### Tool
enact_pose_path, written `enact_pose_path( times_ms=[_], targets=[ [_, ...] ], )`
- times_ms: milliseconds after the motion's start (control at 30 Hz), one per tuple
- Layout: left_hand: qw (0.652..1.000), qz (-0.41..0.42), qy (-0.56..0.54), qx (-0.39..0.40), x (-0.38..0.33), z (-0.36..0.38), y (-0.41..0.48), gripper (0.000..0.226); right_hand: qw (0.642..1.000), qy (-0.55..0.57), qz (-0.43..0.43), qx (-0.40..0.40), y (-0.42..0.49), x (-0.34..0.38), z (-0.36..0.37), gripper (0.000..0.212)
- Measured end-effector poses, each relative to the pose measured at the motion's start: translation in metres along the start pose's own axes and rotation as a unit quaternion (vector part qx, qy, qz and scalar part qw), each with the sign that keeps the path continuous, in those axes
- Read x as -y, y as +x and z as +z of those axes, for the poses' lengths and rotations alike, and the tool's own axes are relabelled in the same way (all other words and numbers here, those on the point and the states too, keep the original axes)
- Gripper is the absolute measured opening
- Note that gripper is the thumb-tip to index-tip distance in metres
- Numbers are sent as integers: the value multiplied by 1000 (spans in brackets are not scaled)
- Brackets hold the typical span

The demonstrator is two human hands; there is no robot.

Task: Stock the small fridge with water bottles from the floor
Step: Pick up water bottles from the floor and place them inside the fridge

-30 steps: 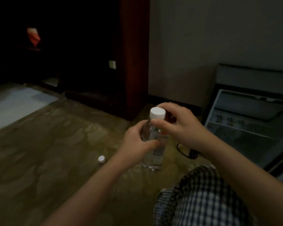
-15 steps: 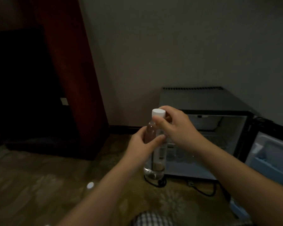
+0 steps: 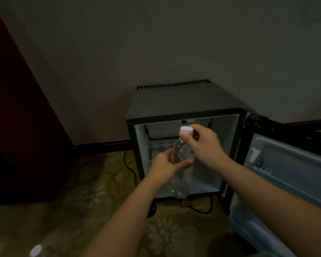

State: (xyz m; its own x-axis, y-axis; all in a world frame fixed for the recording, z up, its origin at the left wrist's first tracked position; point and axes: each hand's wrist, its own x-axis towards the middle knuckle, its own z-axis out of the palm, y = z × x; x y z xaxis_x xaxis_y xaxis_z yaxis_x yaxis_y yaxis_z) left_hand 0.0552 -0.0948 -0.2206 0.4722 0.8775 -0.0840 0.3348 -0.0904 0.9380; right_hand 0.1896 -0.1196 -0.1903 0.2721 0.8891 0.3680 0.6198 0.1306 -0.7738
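No legible text or labels anywhere.

A clear plastic water bottle [image 3: 181, 179] with a white cap [image 3: 186, 131] is held nearly upright in front of the open small fridge [image 3: 174, 102], with the left hand [image 3: 165, 168] gripping its middle and the right hand [image 3: 205, 145] pinching the cap. The fridge is a black box with a pale interior and a wire shelf [image 3: 157, 147]. It stands on the carpet [image 3: 82, 210] against the wall [image 3: 156, 43], its door [image 3: 285, 173] swung wide to the right. A second bottle [image 3: 35, 250], also white-capped, shows at the carpet's near left edge.
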Motion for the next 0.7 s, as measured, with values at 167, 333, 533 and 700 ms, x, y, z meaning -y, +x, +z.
enact_pose_path(
  times_ms=[167,333,533,700],
  targets=[
    [996,-27,78,44,33,23,55,63,996,51,72,-11,10,-69,19,14],
    [987,-32,126,93,58,44,88,53,988,98,120,3,13,-119,30,7],
    [978,-54,148,133,98,59,123,47,956,136,248,75,16,-170,47,15],
    [970,-77,176,147,129,68,143,53,931,154,310,118,19,-196,65,19]
  ],
)
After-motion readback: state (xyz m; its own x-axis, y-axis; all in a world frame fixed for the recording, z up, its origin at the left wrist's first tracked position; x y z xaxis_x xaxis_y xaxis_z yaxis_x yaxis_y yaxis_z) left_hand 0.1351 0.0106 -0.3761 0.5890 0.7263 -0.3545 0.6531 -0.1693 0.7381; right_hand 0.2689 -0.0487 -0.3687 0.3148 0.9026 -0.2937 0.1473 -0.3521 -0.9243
